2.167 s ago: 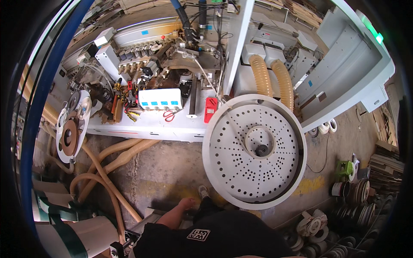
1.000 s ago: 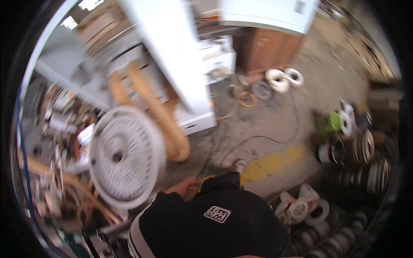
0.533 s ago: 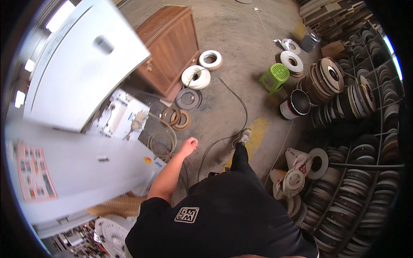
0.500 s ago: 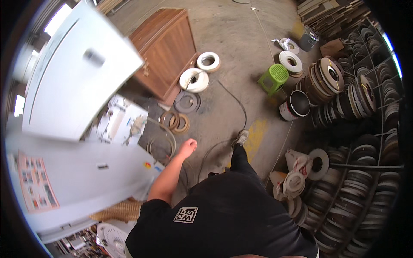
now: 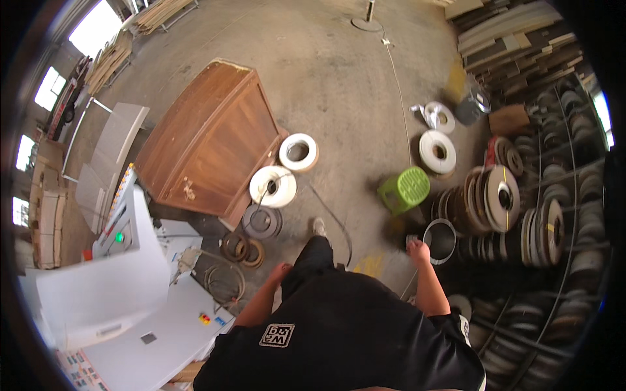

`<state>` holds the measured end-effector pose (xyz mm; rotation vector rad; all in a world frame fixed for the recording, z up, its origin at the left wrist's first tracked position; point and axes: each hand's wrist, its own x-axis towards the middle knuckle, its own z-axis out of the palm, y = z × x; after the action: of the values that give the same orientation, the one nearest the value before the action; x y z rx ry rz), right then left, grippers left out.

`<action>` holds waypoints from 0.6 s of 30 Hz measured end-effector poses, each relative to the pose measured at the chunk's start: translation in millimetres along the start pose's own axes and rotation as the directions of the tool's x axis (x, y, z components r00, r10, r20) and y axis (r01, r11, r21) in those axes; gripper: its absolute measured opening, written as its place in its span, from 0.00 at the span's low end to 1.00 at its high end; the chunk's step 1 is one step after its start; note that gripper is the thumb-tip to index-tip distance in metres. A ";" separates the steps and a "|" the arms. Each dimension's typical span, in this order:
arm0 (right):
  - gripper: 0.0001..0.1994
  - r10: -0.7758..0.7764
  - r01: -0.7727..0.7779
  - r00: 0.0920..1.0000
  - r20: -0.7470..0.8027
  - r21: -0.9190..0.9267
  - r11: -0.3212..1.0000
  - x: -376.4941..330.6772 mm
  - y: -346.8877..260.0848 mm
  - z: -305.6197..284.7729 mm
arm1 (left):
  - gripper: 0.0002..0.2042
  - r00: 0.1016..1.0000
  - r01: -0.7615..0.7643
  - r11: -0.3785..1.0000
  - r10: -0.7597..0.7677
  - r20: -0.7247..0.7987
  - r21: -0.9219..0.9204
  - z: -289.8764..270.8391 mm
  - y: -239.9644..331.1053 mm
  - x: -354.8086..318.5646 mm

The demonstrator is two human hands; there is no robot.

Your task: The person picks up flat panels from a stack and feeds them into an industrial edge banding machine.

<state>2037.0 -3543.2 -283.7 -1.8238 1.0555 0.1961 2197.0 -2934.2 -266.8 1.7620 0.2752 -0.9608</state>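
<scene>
My left hand (image 5: 280, 273) hangs low beside my left thigh, its fingers curled in with nothing showing in them. On the other side, my right hand (image 5: 419, 251) is closed at the left of a bucket (image 5: 425, 242)'s pale rim. A small greyish thing (image 5: 412, 239) shows at its fingertips, too small to name. Ahead of that hand stands a green plastic stool (image 5: 413, 186). My shoe (image 5: 319, 226) is on the concrete floor, one leg stepping forward.
Left of me are a white machine (image 5: 156, 326) and a large brown wooden cabinet (image 5: 215, 143). White edge-banding rolls (image 5: 274, 187) lie beside the cabinet, near a black cable (image 5: 334, 218) on the floor. Racks of rolls (image 5: 574, 254) and stacked boards (image 5: 515, 45) line the right.
My view has turned left and moved forward. My right hand has come into view beside the bucket, and my left hand has dropped back toward my thigh.
</scene>
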 end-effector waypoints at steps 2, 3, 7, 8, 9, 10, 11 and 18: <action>0.14 -0.177 0.177 0.984 -0.006 0.051 0.983 39.4 -179.3 13.5 | 0.12 0.994 -0.100 0.880 0.063 0.093 0.464 -20.3 16.6 47.3; 0.14 -0.239 0.240 0.970 -0.039 0.031 0.970 69.4 -219.4 11.6 | 0.12 0.980 -0.189 0.719 0.092 0.178 0.669 -31.5 30.7 72.9; 0.15 -0.333 0.341 0.938 0.093 -0.403 0.849 159.6 -306.7 42.3 | 0.12 0.994 0.021 0.787 0.050 -0.097 0.617 -58.9 85.8 190.5; 0.16 -0.257 0.274 0.961 0.102 -0.465 0.842 170.0 -312.7 53.9 | 0.12 0.995 0.047 0.864 0.006 -0.104 0.501 -65.0 117.4 224.7; 0.15 -0.021 0.143 0.945 0.326 -0.354 0.924 150.0 -374.5 61.7 | 0.12 0.986 0.109 0.929 -0.054 -0.160 0.354 -76.2 138.9 240.6; 0.16 -0.259 0.557 0.831 0.493 -0.737 0.384 194.5 -351.7 49.8 | 0.12 0.984 0.027 0.967 0.018 -0.175 0.253 -77.2 199.0 278.6; 0.16 -0.259 0.603 0.798 0.545 -0.724 0.335 197.7 -358.1 52.9 | 0.13 0.966 -0.043 0.981 0.089 -0.242 0.191 -92.4 239.5 296.2; 0.14 0.249 -0.092 0.907 0.339 -0.417 0.904 353.4 -441.2 88.0 | 0.13 0.680 -0.628 0.771 0.478 -0.556 -0.106 -229.3 593.9 386.7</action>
<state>2602.1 -3612.7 -227.6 -1.9288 0.9378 0.8992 2910.5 -3077.9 -108.2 1.6384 0.1657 0.0104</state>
